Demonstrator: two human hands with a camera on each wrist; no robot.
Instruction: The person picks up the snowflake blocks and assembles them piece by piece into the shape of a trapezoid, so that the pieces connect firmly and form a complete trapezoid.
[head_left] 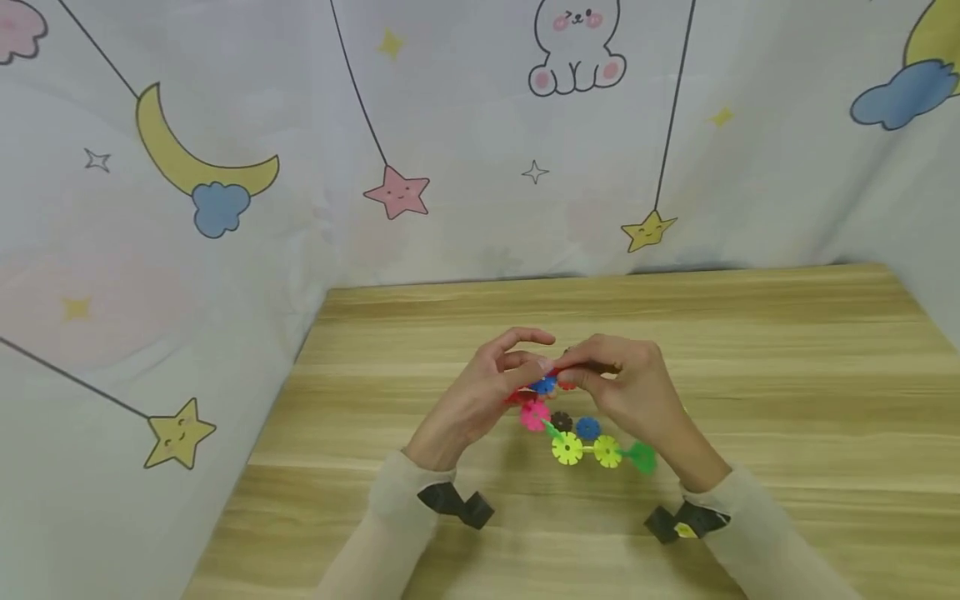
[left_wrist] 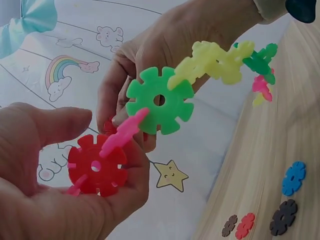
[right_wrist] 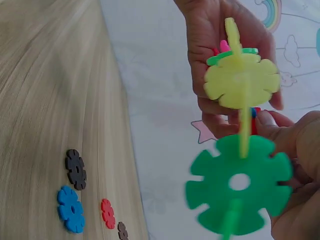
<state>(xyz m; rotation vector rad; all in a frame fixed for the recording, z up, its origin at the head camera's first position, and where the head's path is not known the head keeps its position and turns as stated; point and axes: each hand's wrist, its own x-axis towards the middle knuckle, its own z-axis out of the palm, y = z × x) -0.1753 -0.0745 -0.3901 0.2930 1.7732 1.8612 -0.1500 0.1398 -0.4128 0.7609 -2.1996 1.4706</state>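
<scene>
A chain of slotted plastic flower discs, the kind that interlock, hangs between the two hands. My left hand [head_left: 483, 396] holds its pink and red end, with a red disc [left_wrist: 97, 165] lying against the curled fingers. With thumb and forefinger my right hand [head_left: 630, 379] pinches a red disc beside a blue disc [head_left: 543, 385], right at the left fingertips. From the left hand the chain droops through a pink disc [head_left: 535, 415], yellow discs [head_left: 567, 448] and a green disc [head_left: 642, 457]. Fingers partly hide the joint between the hands.
Loose discs lie on the wooden table [head_left: 810, 375] under the hands: a black disc [right_wrist: 75, 169], a blue disc [right_wrist: 70, 209], a red disc [right_wrist: 108, 213] and a small-looking brown disc [right_wrist: 122, 231]. A printed white curtain [head_left: 480, 225] borders the table at the back and left.
</scene>
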